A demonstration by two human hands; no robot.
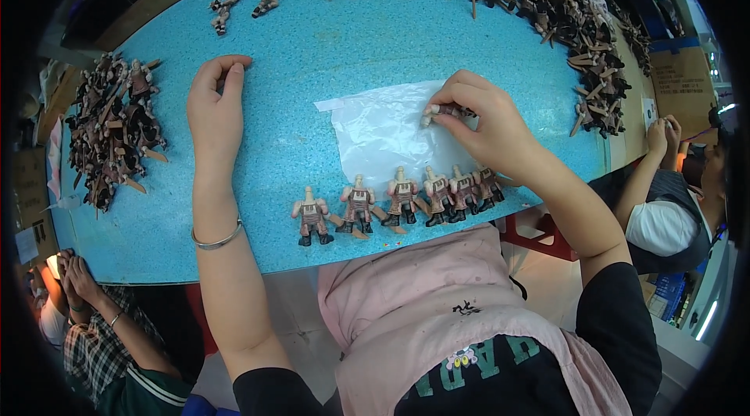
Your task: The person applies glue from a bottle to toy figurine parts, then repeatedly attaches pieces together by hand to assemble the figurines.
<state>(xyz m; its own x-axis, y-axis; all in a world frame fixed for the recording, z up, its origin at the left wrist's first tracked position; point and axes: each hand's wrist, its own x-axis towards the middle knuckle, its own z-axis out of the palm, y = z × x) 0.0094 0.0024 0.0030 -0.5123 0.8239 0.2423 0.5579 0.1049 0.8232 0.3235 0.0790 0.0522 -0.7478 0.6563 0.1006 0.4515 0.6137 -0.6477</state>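
Note:
My right hand [480, 115] pinches a small toy figure [431, 112] between thumb and fingers, its pale end showing and much of its body hidden by the fingers. Under that hand lies a clear plastic bag [371, 135], flat on the blue tabletop [281, 142]. Along the near edge several brown-and-cream toy figures [313, 217] form a row, some overlapping at the right end. My left hand [215, 99] rests left of the bag, thumb against its curled fingers, and nothing shows in it.
Heaps of similar figures lie at the left [117, 123], the far edge and the right [598, 88] of the table. A cardboard box [683, 84] stands beyond the right side. Other people sit at both sides, a co-worker's hands [664, 135] near the right edge. A red stool [539, 236] is below the table.

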